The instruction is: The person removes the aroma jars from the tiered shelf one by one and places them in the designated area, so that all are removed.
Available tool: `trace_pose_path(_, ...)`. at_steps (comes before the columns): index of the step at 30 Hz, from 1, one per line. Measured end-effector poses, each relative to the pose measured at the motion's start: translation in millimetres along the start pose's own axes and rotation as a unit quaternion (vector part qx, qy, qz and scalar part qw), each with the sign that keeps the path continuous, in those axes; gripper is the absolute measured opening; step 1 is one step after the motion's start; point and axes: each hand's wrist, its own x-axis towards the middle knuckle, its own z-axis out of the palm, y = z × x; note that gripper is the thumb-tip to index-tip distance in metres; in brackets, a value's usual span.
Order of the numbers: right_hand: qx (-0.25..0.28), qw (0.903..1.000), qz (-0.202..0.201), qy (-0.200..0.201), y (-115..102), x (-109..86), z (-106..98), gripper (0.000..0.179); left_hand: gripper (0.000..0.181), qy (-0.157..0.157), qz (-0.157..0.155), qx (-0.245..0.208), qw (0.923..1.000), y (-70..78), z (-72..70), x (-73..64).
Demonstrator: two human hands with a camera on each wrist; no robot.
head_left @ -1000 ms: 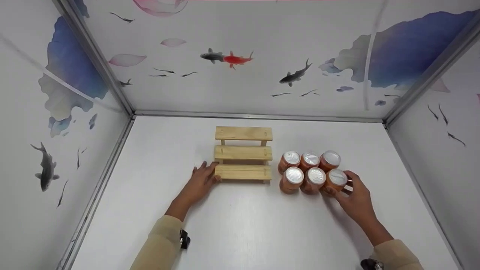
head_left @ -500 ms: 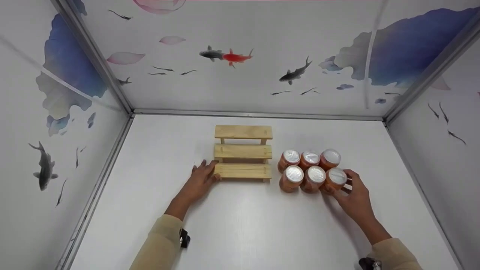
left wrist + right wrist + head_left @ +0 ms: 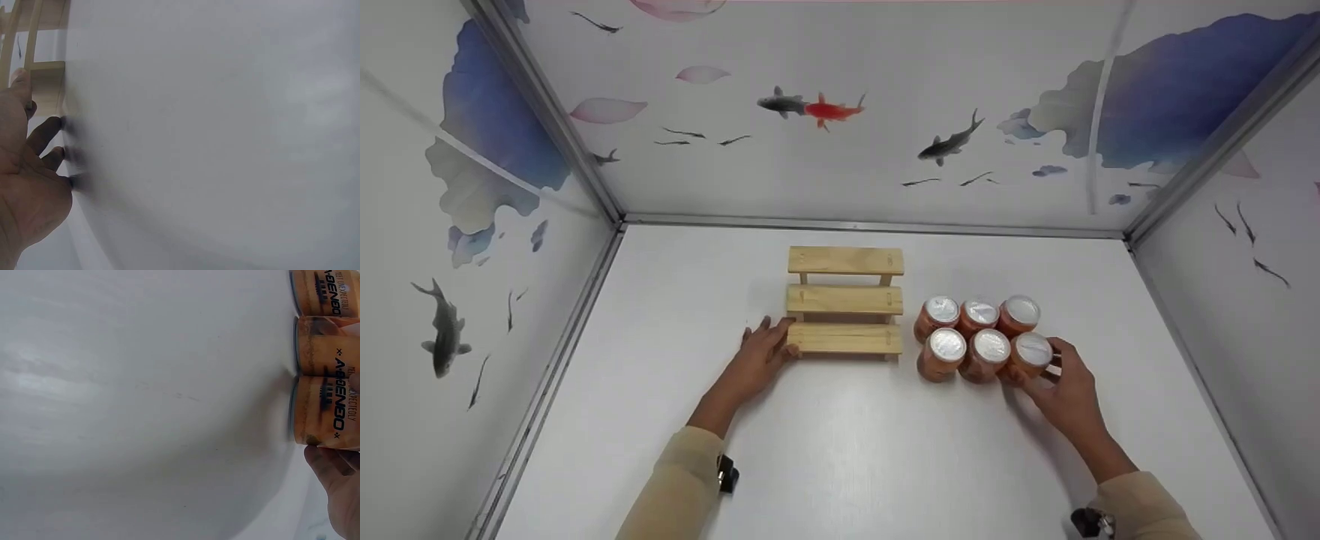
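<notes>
A three-step wooden stand (image 3: 844,300) is on the white table. My left hand (image 3: 757,365) is at the left end of its lowest step, thumb at the front edge and forefinger behind. In the left wrist view, the other fingertips (image 3: 55,124) reach down to the tabletop. To the right of the stand, several orange cans (image 3: 941,352) with silvery lids stand upright in two rows. My right hand (image 3: 1069,394) curls round the front right can (image 3: 1030,351), thumb in front and fingers at its right side. Dark lettering on that can shows in the right wrist view.
White walls (image 3: 825,172) painted with fish and blue leaves enclose the table (image 3: 840,435) at the back and both sides. A metal rail (image 3: 855,224) runs along the back edge. The cans are close together, a short gap from the stand's right side.
The head view has shifted slightly, so the scene sits a little higher in the frame. Both hands, the stand and the cans keep their places relative to each other.
</notes>
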Motion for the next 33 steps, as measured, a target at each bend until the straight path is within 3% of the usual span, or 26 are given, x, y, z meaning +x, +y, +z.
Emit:
trace_pose_path(23, -0.007, 0.9999, -0.01, 0.008, 1.4, 4.8, 2.6, 0.076, 0.068, 0.004, 0.008, -0.004, 1.0, -3.7, -4.3, 1.9)
trace_pose_path(33, -0.006, 1.0, 0.006, 0.001, 4.4, 1.4, 1.1, 0.078, 0.07, -0.003, 0.0, -0.006, 1.0, -0.9, -1.1, -0.2)
